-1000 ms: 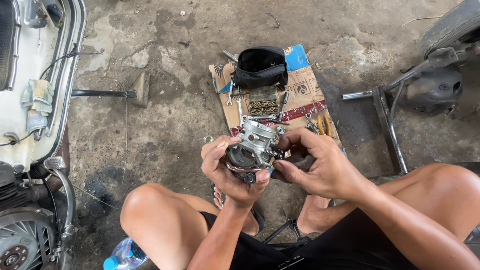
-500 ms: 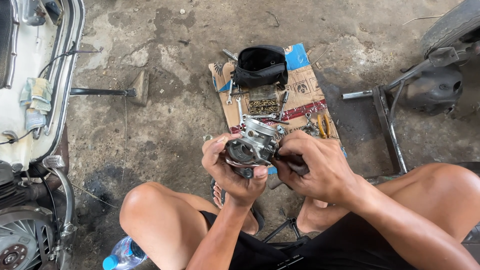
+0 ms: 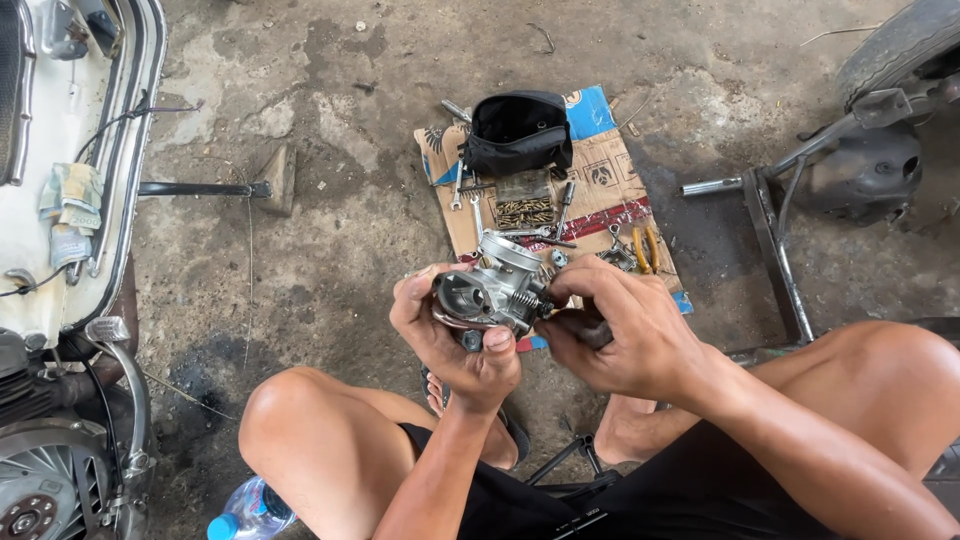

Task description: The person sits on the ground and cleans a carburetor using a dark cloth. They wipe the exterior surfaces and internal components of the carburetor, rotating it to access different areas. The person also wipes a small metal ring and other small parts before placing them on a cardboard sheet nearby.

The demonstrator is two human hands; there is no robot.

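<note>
Silver metal carburettor (image 3: 497,285) sits clamped in the left hand (image 3: 455,340), fingers curled under it. Right hand (image 3: 625,330) grips a dark-handled tool (image 3: 575,325) against its side, above the flattened cardboard sheet (image 3: 610,180).

A silver metal carburettor (image 3: 497,285) is sitting near the middle of the frame, held up above the concrete floor. It is lying tilted on its side, its round open bore facing left and its ribbed top pointing toward the upper right. A dark-handled tool (image 3: 578,325) is meeting its right side, just beside a small spring.
</note>
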